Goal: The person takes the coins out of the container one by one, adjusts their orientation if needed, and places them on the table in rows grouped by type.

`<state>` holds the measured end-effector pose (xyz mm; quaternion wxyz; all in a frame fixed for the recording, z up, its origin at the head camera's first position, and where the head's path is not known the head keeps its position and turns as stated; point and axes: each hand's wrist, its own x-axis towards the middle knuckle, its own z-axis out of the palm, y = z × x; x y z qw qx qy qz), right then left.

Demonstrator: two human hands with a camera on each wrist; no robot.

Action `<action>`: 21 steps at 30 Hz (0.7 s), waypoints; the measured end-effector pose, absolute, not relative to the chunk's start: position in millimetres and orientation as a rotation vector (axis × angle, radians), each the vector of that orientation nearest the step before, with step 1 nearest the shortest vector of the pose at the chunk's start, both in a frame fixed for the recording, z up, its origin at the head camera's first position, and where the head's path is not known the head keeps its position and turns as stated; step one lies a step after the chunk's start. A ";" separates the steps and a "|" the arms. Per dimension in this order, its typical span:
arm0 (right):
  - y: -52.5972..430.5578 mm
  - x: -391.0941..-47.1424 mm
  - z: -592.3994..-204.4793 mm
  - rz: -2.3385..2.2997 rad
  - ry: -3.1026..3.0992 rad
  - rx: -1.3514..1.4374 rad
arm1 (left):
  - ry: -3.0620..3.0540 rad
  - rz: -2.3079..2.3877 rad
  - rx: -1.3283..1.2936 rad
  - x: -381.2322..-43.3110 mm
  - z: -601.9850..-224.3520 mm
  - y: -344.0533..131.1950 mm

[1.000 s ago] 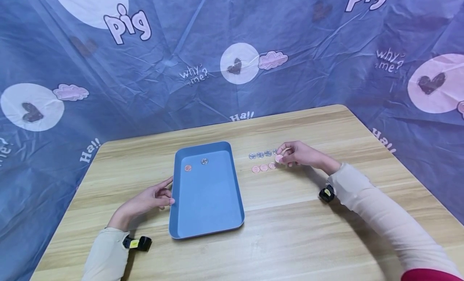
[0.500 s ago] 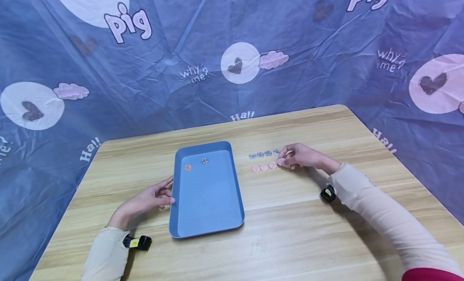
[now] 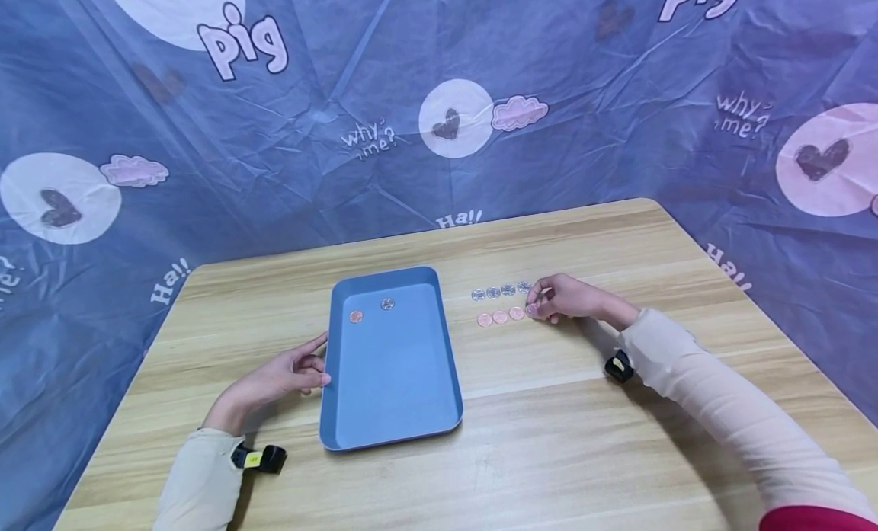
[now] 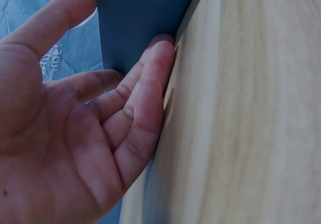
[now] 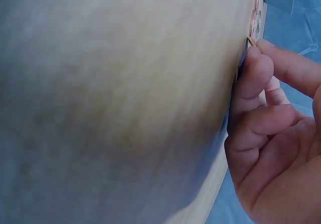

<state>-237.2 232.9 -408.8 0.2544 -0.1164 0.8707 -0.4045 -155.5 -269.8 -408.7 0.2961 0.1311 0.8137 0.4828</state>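
My right hand (image 3: 568, 296) pinches a copper-coloured coin (image 3: 531, 310) at the right end of a row of copper coins (image 3: 500, 317). In the right wrist view that coin (image 5: 252, 41) is tilted, one edge low at the tabletop; whether it touches is hard to tell. Just behind lies a row of several silver coins (image 3: 493, 292). My left hand (image 3: 277, 379) holds the left side of a blue tray (image 3: 331, 409), thumb at the rim and curled fingers against the outer wall. Inside the tray lie one copper coin (image 3: 356, 316) and one silver coin (image 3: 387, 304).
The wooden table (image 3: 549, 439) carries the tray left of the coin rows. A blue printed cloth (image 3: 329, 81) hangs behind the table's far edge. Black wrist devices sit on the left wrist (image 3: 259, 459) and right wrist (image 3: 620, 366).
My right hand has lowered the copper coin and brought it slightly right and nearer, from beside the silver row to the copper row's right end. The left hand and tray have stayed put.
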 end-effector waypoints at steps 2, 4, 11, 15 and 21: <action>231.8 -237.3 -408.3 -1.096 2.366 -0.308 | 2.166 1.284 0.352 -155.5 -408.6 -269.8; 230.4 -237.2 -407.5 -1.092 2.363 -0.312 | 2.167 1.283 0.355 -155.4 -408.7 -269.8; 227.2 -236.3 -404.4 -1.056 2.369 -0.317 | 2.166 1.281 0.352 -154.8 -409.5 -269.4; 225.9 -236.8 -403.6 -1.031 2.380 -0.316 | 2.167 1.280 0.347 -154.9 -409.2 -269.1; 224.5 -240.1 -405.5 -0.985 2.407 -0.330 | 2.167 1.282 0.342 -155.9 -409.6 -269.4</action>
